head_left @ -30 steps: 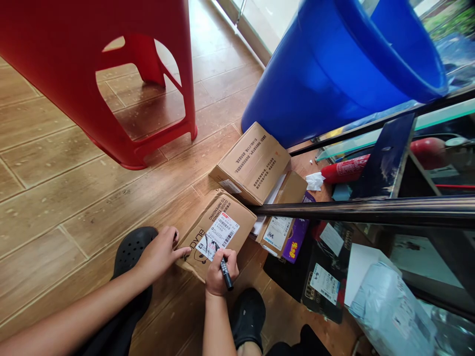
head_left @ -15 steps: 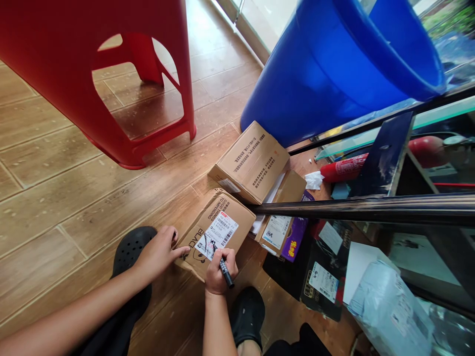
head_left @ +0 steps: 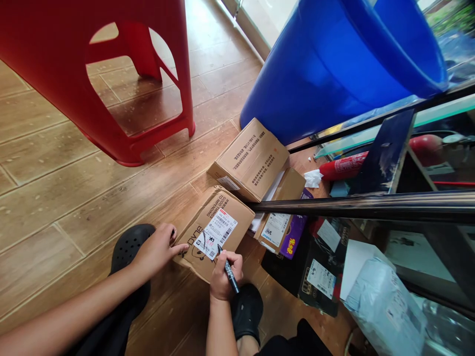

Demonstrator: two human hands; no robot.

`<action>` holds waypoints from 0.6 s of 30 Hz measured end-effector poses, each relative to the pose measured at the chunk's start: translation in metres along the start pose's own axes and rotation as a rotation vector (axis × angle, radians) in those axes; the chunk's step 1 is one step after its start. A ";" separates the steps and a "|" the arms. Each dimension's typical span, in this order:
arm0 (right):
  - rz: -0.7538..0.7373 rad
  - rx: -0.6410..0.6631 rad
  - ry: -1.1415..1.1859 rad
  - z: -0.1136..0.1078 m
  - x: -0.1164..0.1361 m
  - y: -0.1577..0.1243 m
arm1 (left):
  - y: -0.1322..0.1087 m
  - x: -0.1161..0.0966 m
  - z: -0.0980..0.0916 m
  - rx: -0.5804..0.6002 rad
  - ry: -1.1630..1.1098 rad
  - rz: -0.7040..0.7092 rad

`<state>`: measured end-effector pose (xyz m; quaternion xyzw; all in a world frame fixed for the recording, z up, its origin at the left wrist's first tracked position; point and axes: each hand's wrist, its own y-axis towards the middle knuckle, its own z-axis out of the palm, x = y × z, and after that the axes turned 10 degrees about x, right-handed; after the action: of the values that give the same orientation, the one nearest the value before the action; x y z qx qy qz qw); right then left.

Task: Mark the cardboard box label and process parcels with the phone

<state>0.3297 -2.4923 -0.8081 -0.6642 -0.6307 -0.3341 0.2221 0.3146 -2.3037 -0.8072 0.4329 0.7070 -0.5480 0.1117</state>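
Observation:
My right hand (head_left: pixel 226 274) is closed around a black marker pen (head_left: pixel 230 277). The pen's tip is at the lower right edge of a white shipping label (head_left: pixel 216 232), which carries print and handwritten black marks. That label is stuck on top of a brown cardboard box (head_left: pixel 237 212) lying on the floor. My left hand (head_left: pixel 163 244) grips the box's left edge, with the thumb on the top face and the other fingers bent at the side, partly hidden.
Beside it stand another cardboard box (head_left: pixel 256 158), a labelled carton (head_left: pixel 276 230), a purple box (head_left: pixel 295 237) and a black box (head_left: pixel 322 272). A black rail (head_left: pixel 352 205) crosses above. A red stool (head_left: pixel 148 143), a blue bin (head_left: pixel 315 74) and a grey parcel (head_left: pixel 388 301) are around.
My right hand and the marker have shifted slightly right, taking the tip from the handwriting to the label's edge. My left hand stays on the box.

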 end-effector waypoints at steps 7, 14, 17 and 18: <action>-0.020 0.037 -0.012 0.006 0.001 0.003 | 0.001 0.002 0.002 -0.020 -0.005 0.007; -0.022 0.027 -0.027 0.007 -0.001 0.002 | 0.001 0.000 0.001 -0.010 -0.001 -0.001; -0.022 0.034 -0.034 0.006 -0.001 0.002 | 0.000 -0.001 0.000 -0.014 -0.001 -0.003; -0.024 0.039 -0.035 0.006 -0.001 0.002 | 0.000 -0.001 0.000 -0.016 0.000 -0.003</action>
<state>0.3330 -2.4888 -0.8129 -0.6579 -0.6488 -0.3128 0.2201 0.3154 -2.3043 -0.8067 0.4311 0.7118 -0.5426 0.1145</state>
